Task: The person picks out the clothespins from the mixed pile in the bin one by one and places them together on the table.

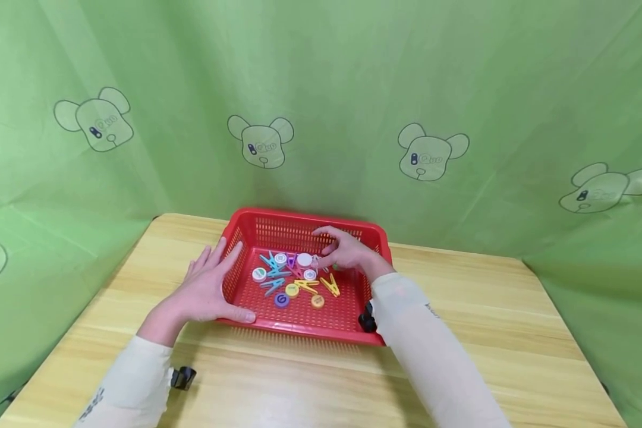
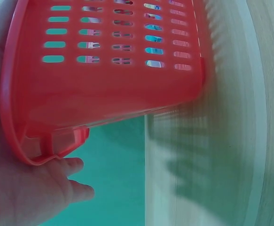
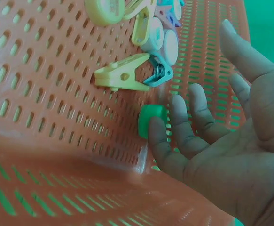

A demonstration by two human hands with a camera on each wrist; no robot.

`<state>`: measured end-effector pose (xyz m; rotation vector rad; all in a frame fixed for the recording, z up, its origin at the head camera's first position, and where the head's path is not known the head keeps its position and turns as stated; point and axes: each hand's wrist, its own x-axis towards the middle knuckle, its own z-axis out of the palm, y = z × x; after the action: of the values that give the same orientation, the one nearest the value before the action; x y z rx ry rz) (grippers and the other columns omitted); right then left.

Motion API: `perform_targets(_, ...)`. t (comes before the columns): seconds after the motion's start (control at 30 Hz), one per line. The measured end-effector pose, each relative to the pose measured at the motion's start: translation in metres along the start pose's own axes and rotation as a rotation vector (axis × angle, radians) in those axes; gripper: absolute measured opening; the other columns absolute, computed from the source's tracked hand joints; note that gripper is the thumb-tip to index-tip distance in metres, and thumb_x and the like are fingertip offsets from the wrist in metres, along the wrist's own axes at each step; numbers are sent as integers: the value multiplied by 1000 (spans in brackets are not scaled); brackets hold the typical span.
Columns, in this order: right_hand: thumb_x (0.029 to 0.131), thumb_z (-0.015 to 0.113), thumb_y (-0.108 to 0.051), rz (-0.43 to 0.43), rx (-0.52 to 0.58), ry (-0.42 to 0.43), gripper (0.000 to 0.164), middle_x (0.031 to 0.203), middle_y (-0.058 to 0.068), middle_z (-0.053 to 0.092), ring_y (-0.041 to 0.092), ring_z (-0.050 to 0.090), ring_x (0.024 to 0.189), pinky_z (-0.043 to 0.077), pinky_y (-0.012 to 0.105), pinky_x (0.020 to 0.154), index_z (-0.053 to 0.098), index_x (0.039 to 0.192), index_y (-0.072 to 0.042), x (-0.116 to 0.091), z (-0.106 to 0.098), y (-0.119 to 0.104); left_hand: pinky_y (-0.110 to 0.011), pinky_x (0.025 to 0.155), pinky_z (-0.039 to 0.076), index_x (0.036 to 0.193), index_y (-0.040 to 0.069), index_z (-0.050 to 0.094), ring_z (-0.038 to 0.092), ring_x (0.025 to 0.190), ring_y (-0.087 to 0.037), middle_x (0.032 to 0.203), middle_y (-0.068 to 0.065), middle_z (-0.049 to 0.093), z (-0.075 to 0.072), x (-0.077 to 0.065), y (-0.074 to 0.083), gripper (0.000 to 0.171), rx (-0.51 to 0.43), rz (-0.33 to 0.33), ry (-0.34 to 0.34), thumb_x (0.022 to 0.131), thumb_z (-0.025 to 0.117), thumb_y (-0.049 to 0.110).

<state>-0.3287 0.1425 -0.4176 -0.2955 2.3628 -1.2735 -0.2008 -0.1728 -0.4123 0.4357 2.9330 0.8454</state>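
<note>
A red perforated plastic basket sits on the table with bottle caps and clothespins spread over its floor. My left hand rests against the basket's left side, fingers spread and thumb along the front rim. Inside the basket, my right hand hovers at the back right with loosely bent fingers. In the right wrist view, one fingertip overlaps a green bottle cap. Nearby lie a yellow clothespin and a teal clothespin. Farther left are blue clothespins, a purple cap and an orange cap.
The wooden table extends on both sides and in front of the basket. A green curtain printed with bear heads hangs behind it. Black wrist mounts show at the left cuff and at the right sleeve.
</note>
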Motion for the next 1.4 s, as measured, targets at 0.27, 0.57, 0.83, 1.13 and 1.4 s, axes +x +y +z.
perform_targets(0.27,82,84,-14,61,-81,1,64,106,14,59,27,54,88,50,39,74,54,139,-22,0,-1,2,-72,110,2,162,16,11,-5,146,-50,165,-18,-2,0,1,1,147,0,-1,7,50,83,77)
perform_targets(0.57,83,82,-8,105,-108,1,57,119,17,56,26,53,89,50,37,73,60,134,-20,1,4,7,-72,110,2,162,15,10,-5,145,-51,165,-21,-2,1,-5,1,145,-11,9,10,53,84,75)
perform_targets(0.83,83,81,-5,119,-173,23,52,133,14,51,30,54,100,51,36,74,64,130,-20,5,8,5,-73,109,3,162,17,9,-3,145,-52,164,-21,-2,2,-4,1,143,-11,19,21,54,84,74)
perform_targets(1.13,84,77,4,133,-234,38,54,128,14,51,25,55,80,52,32,61,64,129,-22,10,9,5,-73,109,4,162,14,12,-2,145,-52,165,-21,-2,-1,-5,2,142,-15,15,20,55,85,73)
perform_targets(1.4,83,76,8,111,-351,60,50,127,14,55,24,59,80,50,29,56,66,123,-19,11,11,6,-72,110,5,162,14,12,-1,145,-51,164,-22,-1,1,-6,2,142,-26,28,25,55,84,73)
